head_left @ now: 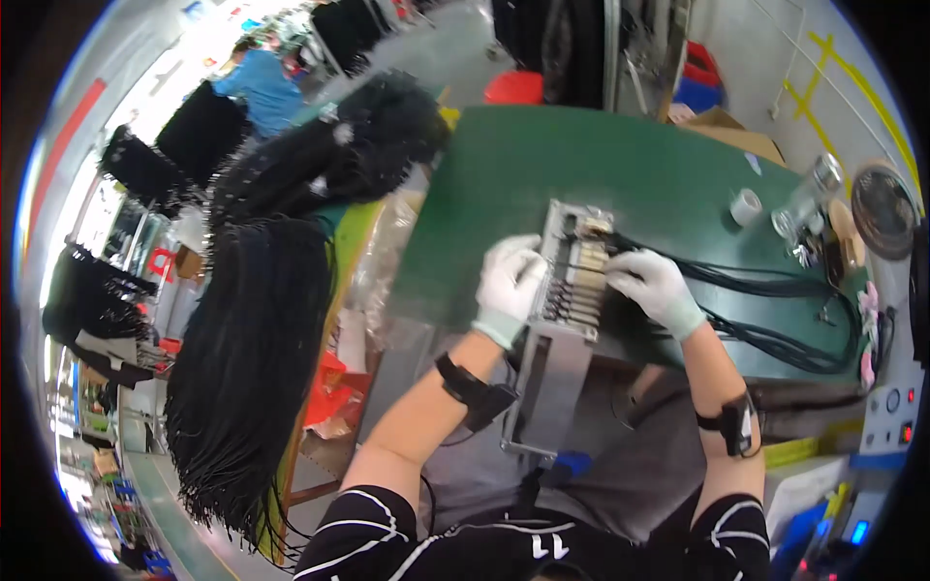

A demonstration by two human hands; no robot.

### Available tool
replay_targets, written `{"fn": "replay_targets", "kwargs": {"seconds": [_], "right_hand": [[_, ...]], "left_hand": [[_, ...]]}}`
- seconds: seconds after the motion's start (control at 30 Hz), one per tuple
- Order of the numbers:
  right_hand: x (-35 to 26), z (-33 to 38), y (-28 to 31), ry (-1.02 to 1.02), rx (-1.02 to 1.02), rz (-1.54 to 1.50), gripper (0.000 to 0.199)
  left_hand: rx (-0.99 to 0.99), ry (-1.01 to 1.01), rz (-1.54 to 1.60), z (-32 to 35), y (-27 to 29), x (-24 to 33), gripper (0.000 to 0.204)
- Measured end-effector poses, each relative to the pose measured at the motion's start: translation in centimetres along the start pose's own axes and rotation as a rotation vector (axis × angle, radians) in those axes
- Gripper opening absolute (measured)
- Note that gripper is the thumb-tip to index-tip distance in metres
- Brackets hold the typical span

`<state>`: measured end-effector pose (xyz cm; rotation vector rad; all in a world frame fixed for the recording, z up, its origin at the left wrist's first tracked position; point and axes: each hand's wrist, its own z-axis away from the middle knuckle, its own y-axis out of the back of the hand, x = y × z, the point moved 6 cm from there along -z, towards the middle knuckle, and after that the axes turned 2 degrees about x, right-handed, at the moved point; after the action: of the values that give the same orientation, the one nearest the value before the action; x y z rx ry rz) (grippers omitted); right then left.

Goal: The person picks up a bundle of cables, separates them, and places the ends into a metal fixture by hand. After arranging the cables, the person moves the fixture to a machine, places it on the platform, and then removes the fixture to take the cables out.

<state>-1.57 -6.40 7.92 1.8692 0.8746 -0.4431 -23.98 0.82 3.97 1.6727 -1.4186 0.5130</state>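
Observation:
A metal fixture [572,308] with a row of slots stands at the near edge of the green table [523,155]. Several black cables [756,281] run from its right side across the tabletop. At the fixture's left side is my white-gloved left hand [511,281], its fingers curled toward the slots; whether they pinch a cable end is too small to tell. My right hand [651,286], also gloved, has thumb and fingers pinched together at the right side of the slots, on what looks like a thin black cable.
Thick bundles of black cables [257,358] hang over a bench on my left. A tape roll [745,207] and a clear jar [821,179] stand at the table's right. A control box [886,412] is at the far right; a person in blue [263,89] is far off.

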Motion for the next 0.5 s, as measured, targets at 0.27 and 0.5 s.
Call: {"fn": "replay_targets", "kwargs": {"seconds": [0.27,0.5], "right_hand": [[-0.6,-0.7,-0.6,0.059,-0.005,0.283,0.011],[-0.9,0.1,-0.9,0.116,0.002,0.479,0.015]], "left_hand": [[0.027,0.015,-0.188,-0.7,0.6,-0.2,0.016],[-0.021,0.085,-0.220,0.1,0.3,-0.6,0.017]]}}
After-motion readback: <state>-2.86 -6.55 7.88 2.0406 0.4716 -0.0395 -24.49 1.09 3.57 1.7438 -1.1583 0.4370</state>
